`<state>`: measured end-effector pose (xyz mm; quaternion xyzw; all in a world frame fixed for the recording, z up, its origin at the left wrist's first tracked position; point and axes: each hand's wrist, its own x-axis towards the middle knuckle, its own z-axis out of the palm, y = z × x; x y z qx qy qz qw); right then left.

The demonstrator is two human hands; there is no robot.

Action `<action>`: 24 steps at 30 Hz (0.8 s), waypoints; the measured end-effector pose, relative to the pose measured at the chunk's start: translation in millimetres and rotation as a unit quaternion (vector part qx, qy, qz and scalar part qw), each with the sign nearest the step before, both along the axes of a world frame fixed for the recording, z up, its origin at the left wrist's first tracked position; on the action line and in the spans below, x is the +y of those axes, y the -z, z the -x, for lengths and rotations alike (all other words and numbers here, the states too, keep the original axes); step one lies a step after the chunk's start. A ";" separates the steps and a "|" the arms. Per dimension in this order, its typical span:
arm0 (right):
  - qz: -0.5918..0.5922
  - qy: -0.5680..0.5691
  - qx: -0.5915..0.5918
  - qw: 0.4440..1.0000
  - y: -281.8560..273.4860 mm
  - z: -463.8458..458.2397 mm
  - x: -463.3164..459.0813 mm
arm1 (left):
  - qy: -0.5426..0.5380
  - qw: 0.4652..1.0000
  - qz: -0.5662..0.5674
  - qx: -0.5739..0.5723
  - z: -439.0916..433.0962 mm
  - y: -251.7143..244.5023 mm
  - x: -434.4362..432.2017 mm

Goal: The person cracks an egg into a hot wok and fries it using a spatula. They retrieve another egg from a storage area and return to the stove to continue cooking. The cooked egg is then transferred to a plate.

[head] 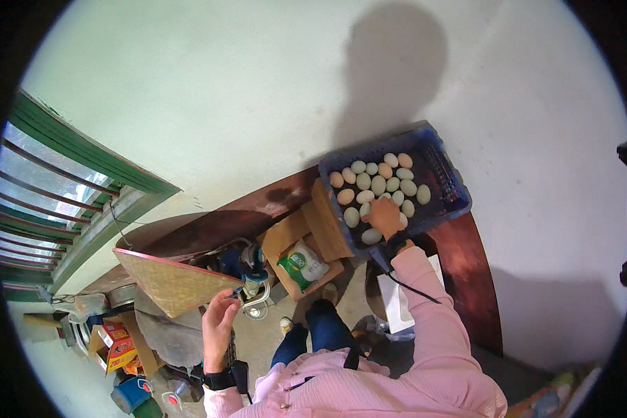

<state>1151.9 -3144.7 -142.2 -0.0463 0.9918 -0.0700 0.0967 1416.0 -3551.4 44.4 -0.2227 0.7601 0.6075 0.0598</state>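
A blue plastic crate (457, 180) holding many eggs stands on a red-brown wooden surface (465, 251) against the wall. My right hand (384, 217) reaches down into the crate among pale green and cream eggs; its fingertips touch the eggs, but whether it grips one is hidden. A pale green egg (371, 236) lies just below this hand, and another (423, 194) lies to its right. My left hand (229, 298) is raised left of my body, thumb and fingers close together around a small dark blue item (236, 292) too small to identify, near a woven conical hat (180, 285).
An open cardboard box (287, 230) with a green and white bag (302, 264) stands left of the crate. A white panel (395, 305) is below the crate. A barred green window (94, 167), a red box (117, 345) and a blue bucket (130, 394) are at the left.
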 end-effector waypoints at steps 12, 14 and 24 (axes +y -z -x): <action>-0.077 -0.021 0.091 0.993 22.1 -17.9 12.4 | -0.012 1.000 -0.007 -0.004 -5.5 -2.5 -11.4; -0.049 -0.014 0.080 0.995 17.1 -15.2 15.4 | -0.007 1.000 -0.009 0.002 -7.5 -3.7 -14.0; 0.186 0.137 0.090 0.969 -109.5 -81.0 11.8 | 0.098 0.993 -0.027 0.052 -11.5 -7.2 -21.5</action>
